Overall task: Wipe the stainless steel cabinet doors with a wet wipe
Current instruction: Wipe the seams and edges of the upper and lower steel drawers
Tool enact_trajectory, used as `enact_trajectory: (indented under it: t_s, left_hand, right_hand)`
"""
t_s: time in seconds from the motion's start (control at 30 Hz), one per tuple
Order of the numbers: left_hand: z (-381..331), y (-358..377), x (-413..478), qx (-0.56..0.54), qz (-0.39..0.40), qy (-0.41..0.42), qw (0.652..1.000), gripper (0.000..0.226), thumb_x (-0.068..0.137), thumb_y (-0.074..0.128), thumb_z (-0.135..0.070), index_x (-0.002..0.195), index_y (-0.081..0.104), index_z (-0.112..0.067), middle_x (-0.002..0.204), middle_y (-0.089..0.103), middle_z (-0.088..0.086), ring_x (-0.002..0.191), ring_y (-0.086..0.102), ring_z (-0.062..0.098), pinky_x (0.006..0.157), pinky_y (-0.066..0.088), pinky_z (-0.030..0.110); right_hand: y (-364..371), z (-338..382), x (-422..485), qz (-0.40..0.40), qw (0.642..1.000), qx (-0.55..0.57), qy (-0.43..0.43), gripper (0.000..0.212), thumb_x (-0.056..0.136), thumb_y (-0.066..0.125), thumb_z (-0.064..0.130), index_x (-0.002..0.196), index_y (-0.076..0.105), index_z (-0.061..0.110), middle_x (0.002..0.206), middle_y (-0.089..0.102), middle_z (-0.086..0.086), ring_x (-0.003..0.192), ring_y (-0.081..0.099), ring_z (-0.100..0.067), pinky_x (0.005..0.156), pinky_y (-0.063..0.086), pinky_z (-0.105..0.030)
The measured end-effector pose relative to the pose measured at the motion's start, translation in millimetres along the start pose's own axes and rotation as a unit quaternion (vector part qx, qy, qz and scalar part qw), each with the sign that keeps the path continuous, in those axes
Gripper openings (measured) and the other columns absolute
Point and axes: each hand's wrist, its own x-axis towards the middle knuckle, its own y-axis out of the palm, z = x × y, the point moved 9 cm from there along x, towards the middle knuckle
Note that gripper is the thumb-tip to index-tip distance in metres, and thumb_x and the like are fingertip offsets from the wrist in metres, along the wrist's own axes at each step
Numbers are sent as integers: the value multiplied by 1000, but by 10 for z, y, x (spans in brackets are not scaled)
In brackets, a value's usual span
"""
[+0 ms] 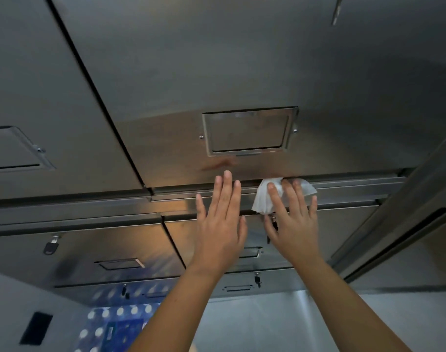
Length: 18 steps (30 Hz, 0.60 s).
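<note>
If you're asking about the wet wipe [261, 199]: soft, limp, next to weightless. It bunches up easily, so I'd say flat fingers spread over it beat pinching a corner, and on smooth steel it probably slides with little effort.
Where it is: pressed against the bottom edge of the upper cabinet door [217, 72], right at the rail [356, 186] between the upper and lower doors, just below the label frame [247, 130].
Right hand [293, 222]: fingers straight and fanned out on top of the wipe, pushing it onto the metal — not curled round it.
Left hand [220, 224]: flat, fingers straight and close together, holding nothing. It's just beside the right hand over the same rail; can't tell if it actually touches.
Left to do, my guess: the lower cabinet doors [344, 224] — one has a key [49, 246] in its lock to wipe around.
</note>
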Motion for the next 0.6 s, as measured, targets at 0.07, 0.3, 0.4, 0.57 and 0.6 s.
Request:
enact_trajectory:
  t_s: [0.07, 0.3, 0.4, 0.57, 0.6]
  left_hand:
    - [-175, 39, 72, -6, 7, 6, 1000, 65, 90, 34, -30, 149, 13, -11, 159, -2, 4, 146, -4, 16, 105, 1, 59]
    - [-688, 159, 296, -3, 3, 32, 999, 62, 90, 35, -29, 148, 19, -11, 157, 9, 3, 146, 1, 17, 107, 3, 59]
    - [-871, 218, 351, -10, 1, 39, 999, 62, 90, 36, -28, 148, 20, -11, 157, 11, 3, 146, 0, 16, 106, 4, 60]
    - [-1099, 309, 406, -7, -3, 47, 999, 61, 90, 36, -29, 147, 22, -12, 156, 11, 1, 146, -2, 15, 105, 3, 60]
    - [-1143, 329, 418, -6, -3, 48, 999, 61, 90, 36, -29, 147, 22, -12, 156, 11, 1, 146, -2, 15, 105, 4, 60]
  right_hand:
    - [-23, -130, -3, 2, 1000, -5, -1, 59, 85, 48, 36, 141, 39, 17, 142, 43, -16, 137, 32, -32, 104, 25, -58]
    - [-92, -569, -28, 5, 1000, -13, 2, 58, 86, 46, 36, 141, 39, 17, 141, 45, -16, 136, 33, -31, 102, 29, -59]
    - [-110, -730, -41, 6, 1000, -13, 1, 60, 85, 48, 34, 141, 39, 17, 142, 44, -16, 137, 31, -31, 103, 29, -59]
    - [-134, -956, -63, 1, 1000, -13, -1, 60, 85, 49, 34, 141, 40, 17, 143, 43, -15, 137, 31, -30, 103, 29, -60]
    - [-139, -1005, -66, 2, 1000, -12, -1, 60, 85, 48, 34, 141, 39, 17, 143, 43, -16, 137, 30, -30, 103, 29, -60]
